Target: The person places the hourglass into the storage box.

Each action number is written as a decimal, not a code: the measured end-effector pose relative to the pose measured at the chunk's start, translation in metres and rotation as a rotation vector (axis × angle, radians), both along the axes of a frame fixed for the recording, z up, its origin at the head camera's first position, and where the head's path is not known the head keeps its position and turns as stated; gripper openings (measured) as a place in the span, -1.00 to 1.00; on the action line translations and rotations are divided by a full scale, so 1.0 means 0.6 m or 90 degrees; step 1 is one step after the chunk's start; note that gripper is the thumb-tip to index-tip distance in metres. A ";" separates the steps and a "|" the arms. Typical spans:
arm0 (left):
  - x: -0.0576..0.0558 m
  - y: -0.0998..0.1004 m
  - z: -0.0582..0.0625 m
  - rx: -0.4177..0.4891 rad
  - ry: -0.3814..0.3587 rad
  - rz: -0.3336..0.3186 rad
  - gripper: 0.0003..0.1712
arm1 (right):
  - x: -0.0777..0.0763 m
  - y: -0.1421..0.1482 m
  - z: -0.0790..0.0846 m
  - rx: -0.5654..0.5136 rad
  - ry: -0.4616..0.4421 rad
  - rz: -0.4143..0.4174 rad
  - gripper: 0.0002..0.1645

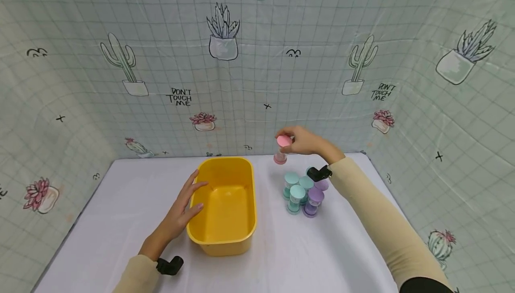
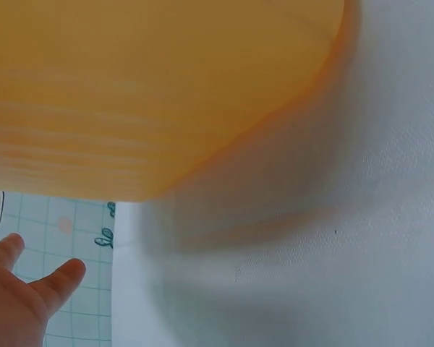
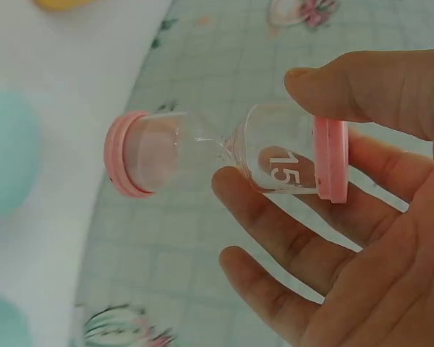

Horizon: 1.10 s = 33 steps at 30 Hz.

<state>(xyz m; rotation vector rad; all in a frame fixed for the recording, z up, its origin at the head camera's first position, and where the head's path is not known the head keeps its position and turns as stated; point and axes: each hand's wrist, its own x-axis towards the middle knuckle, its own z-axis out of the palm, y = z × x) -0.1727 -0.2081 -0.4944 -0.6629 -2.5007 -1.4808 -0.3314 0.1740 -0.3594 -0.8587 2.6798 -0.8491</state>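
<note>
My right hand (image 1: 299,140) pinches a pink-capped sand timer (image 1: 280,158) between thumb and fingers, above the far part of the table. In the right wrist view the clear glass of the sand timer (image 3: 224,148) shows the number 15, with pink sand in the bulb away from the hand. My left hand (image 1: 182,208) lies along the left rim of a yellow plastic bin (image 1: 223,221), fingers spread and reaching over the edge. No objects show inside the bin. The left wrist view shows the bin's outer wall (image 2: 145,94) and part of the left hand (image 2: 22,296).
Several teal sand timers (image 1: 297,193) and purple sand timers (image 1: 315,197) stand clustered on the white table (image 1: 277,257), right of the bin and below my right wrist. A grid-patterned cloth (image 1: 257,78) with plant drawings hangs behind and at both sides.
</note>
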 end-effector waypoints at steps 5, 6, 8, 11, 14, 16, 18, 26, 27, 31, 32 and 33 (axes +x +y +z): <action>-0.001 0.000 -0.005 0.004 -0.011 -0.015 -0.43 | 0.017 -0.042 0.048 0.001 0.016 0.029 -0.48; -0.001 0.000 -0.006 0.000 -0.012 -0.016 -0.43 | 0.020 -0.053 0.055 0.001 0.021 0.038 -0.48; -0.001 -0.001 -0.007 -0.007 -0.014 -0.015 -0.43 | 0.026 -0.075 0.064 0.003 0.023 0.057 -0.49; -0.002 -0.002 -0.003 -0.031 -0.017 -0.010 -0.40 | 0.037 -0.112 0.070 0.001 0.019 0.088 -0.50; -0.004 -0.005 0.006 -0.057 -0.015 -0.014 -0.37 | 0.045 -0.147 0.069 -0.003 0.010 0.119 -0.51; -0.006 -0.006 0.010 -0.064 -0.013 -0.017 -0.35 | 0.048 -0.168 0.066 -0.002 0.003 0.139 -0.50; -0.008 -0.007 0.010 -0.065 -0.014 -0.019 -0.34 | 0.049 -0.187 0.058 0.012 -0.001 0.157 -0.51; -0.012 -0.008 0.007 -0.066 -0.016 -0.027 -0.33 | 0.044 -0.237 0.008 0.075 -0.070 0.176 -0.48; -0.013 -0.008 0.008 -0.066 -0.014 -0.027 -0.33 | 0.044 -0.241 0.003 0.073 -0.082 0.170 -0.48; -0.012 -0.011 0.008 -0.078 -0.006 -0.013 -0.33 | 0.042 -0.258 -0.019 0.060 -0.116 0.164 -0.37; -0.011 -0.012 0.007 -0.079 -0.005 -0.009 -0.33 | 0.043 -0.263 -0.023 0.059 -0.126 0.164 -0.36; -0.011 -0.013 0.007 -0.080 -0.003 -0.005 -0.32 | 0.043 -0.267 -0.027 0.059 -0.134 0.163 -0.34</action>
